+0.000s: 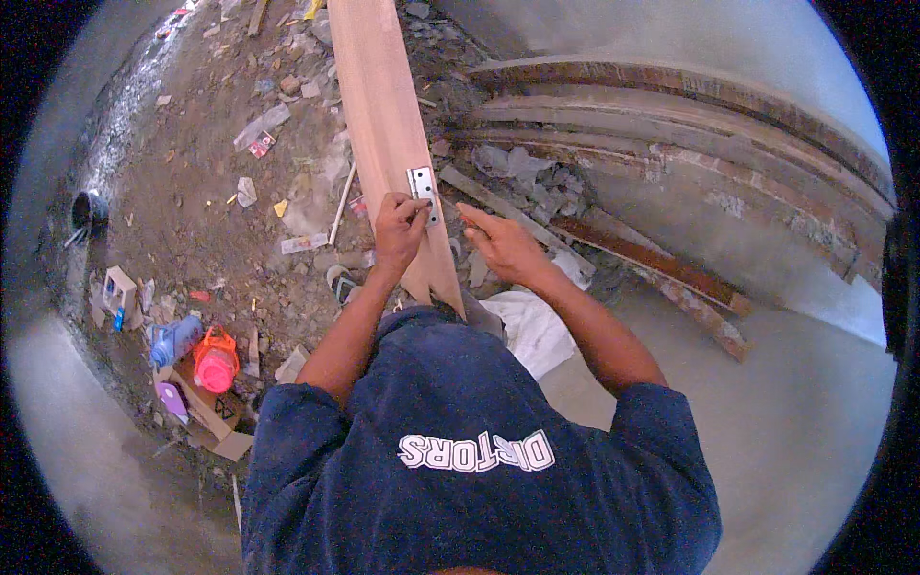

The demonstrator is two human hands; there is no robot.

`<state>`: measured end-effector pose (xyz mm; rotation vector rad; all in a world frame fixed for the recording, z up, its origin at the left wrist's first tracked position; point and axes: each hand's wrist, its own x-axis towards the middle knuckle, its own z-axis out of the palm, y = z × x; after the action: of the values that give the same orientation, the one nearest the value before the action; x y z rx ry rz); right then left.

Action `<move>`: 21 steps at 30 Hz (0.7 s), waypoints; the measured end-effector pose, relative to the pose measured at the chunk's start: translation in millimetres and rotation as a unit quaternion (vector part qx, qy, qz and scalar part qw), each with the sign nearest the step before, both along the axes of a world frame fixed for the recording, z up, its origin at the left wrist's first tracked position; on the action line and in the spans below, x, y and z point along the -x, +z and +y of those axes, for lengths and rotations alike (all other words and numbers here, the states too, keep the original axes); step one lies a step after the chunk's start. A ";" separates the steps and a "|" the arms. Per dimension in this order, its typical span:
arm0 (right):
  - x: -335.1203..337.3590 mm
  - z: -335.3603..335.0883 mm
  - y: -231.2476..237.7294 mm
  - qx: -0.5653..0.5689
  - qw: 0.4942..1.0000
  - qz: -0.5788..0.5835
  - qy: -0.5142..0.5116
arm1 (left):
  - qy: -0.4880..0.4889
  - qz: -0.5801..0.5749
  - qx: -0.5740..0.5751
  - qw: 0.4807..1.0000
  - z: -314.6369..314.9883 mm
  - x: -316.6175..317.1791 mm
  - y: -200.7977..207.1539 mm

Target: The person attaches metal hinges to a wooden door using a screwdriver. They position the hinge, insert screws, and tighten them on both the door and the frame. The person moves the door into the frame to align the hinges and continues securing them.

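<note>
A long wooden plank (379,105) runs away from my body, its near end against my lap. Flat on its right part lies a silver metal hinge (420,179) with dark screw holes. My left hand (398,230) rests on the plank with thumb and fingers pinched together over the hinge's middle. Whatever is between those fingertips is too small to make out. My right hand (503,247) is closed around a screwdriver, just right of the plank. The screwdriver's thin shaft (448,199) points left toward the hinge and my left fingertips; its handle is mostly hidden in the hand.
Rubble and scraps cover the ground on the left. A blue bottle (175,340), a pink-and-orange bottle (217,362) and an opened cardboard box (206,407) sit at lower left. Long beams (671,91) lie along the right wall. A white sack (532,331) lies by my right forearm.
</note>
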<state>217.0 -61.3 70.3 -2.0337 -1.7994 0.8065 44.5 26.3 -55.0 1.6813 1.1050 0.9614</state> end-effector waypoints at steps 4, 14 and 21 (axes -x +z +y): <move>-2.6 22.2 30.7 0.098 0.985 -0.107 0.096 | -0.004 0.001 -0.069 0.998 2.0 3.4 -6.5; -6.1 31.4 38.0 0.118 0.958 -0.214 0.153 | -0.021 -0.014 -0.018 1.000 2.1 5.2 -0.4; -0.3 37.5 50.3 0.121 0.941 -0.258 0.184 | -0.030 -0.037 -0.019 0.999 4.1 4.6 -14.3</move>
<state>217.3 -23.8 120.6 -2.2479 -2.5394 0.6486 39.9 30.4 -69.4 1.6858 0.9877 1.0043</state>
